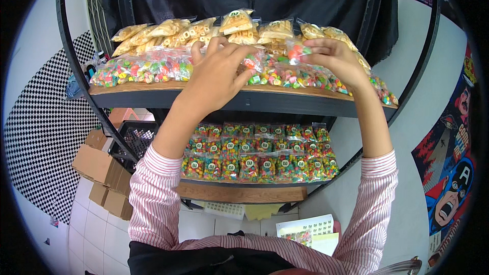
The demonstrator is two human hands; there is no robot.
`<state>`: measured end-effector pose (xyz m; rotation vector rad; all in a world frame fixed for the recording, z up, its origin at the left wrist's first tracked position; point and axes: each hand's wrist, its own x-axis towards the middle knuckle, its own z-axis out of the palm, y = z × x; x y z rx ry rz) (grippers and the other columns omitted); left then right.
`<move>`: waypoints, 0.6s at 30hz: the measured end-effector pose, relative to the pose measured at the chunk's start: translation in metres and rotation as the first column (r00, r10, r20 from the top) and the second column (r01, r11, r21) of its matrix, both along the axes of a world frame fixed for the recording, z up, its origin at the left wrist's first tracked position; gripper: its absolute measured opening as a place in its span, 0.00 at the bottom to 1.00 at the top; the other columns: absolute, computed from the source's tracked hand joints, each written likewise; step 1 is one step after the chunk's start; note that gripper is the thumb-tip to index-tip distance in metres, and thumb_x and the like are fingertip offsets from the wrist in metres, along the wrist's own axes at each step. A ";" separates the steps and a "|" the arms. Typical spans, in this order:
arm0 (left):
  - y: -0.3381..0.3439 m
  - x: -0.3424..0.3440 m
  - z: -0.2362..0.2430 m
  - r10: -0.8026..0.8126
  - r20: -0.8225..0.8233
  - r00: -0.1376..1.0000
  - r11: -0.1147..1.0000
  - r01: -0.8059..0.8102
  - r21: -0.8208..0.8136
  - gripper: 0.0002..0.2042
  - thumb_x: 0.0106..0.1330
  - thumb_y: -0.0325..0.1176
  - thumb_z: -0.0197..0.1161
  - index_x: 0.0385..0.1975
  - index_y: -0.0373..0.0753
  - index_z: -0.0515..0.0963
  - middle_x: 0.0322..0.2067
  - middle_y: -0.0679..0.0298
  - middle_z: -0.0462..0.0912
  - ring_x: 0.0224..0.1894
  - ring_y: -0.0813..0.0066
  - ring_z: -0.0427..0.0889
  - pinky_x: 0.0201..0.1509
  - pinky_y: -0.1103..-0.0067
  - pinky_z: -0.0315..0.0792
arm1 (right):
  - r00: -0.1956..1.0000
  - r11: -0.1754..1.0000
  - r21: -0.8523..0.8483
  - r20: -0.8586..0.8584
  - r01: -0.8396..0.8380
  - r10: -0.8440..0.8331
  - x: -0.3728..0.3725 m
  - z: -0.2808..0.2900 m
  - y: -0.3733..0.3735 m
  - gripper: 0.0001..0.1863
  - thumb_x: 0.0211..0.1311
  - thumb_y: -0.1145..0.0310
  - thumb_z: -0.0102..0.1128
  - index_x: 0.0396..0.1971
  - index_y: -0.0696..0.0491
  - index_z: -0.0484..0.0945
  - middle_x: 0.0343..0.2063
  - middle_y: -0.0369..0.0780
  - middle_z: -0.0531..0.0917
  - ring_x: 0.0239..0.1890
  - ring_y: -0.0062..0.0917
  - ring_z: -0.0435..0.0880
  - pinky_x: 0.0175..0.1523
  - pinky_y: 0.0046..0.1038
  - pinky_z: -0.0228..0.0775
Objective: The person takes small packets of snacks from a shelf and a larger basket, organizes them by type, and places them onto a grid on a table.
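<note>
My right hand (333, 60) pinches a small clear bag of colourful candy (295, 51) above the upper shelf. My left hand (211, 76) reaches over the front of the same shelf with its fingers spread. Another clear candy bag (252, 63) shows beside its thumb and forefinger; whether they touch it I cannot tell. Beneath and between both hands lies a row of bagged multicoloured candies (137, 70). Behind that row, clear bags of pale yellow ring-shaped snacks (237, 22) are piled up. My left palm and wrist hide part of the candy row.
The upper shelf (248, 101) has a dark front edge and black side posts. Labelled bags of colourful candy (265, 146) stand in rows on the lower shelf. A black crate (133, 137) and cardboard boxes (104, 168) are at left. Label sheets (305, 225) lie low, near my body.
</note>
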<state>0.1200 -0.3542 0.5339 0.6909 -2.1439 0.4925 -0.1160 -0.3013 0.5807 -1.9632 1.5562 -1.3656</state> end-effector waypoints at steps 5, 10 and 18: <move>0.000 0.001 0.001 0.000 0.006 1.000 1.000 0.000 -0.003 0.15 0.56 0.38 0.53 0.44 0.47 0.68 0.39 0.66 0.74 0.44 0.67 0.65 0.50 0.63 0.45 | 0.992 0.980 0.161 -0.062 0.117 -0.109 -0.001 -0.002 -0.047 0.22 0.35 0.65 0.65 0.33 0.61 0.74 0.27 0.42 0.79 0.30 0.22 0.77 0.31 0.20 0.68; -0.004 -0.001 -0.004 -0.022 0.013 1.000 1.000 0.022 0.007 0.15 0.56 0.37 0.52 0.45 0.46 0.68 0.38 0.64 0.74 0.44 0.66 0.65 0.50 0.63 0.45 | 0.991 0.962 0.256 0.077 0.090 -0.113 0.015 -0.003 -0.055 0.20 0.35 0.70 0.66 0.31 0.63 0.74 0.27 0.42 0.78 0.29 0.23 0.78 0.29 0.22 0.72; -0.008 -0.001 -0.006 -0.004 0.080 0.997 1.000 0.006 -0.020 0.15 0.56 0.38 0.52 0.45 0.47 0.69 0.38 0.62 0.73 0.44 0.66 0.63 0.50 0.64 0.46 | 0.997 0.981 0.179 0.019 0.074 -0.079 0.012 -0.019 -0.081 0.22 0.36 0.65 0.66 0.32 0.62 0.74 0.28 0.43 0.78 0.30 0.24 0.78 0.34 0.22 0.72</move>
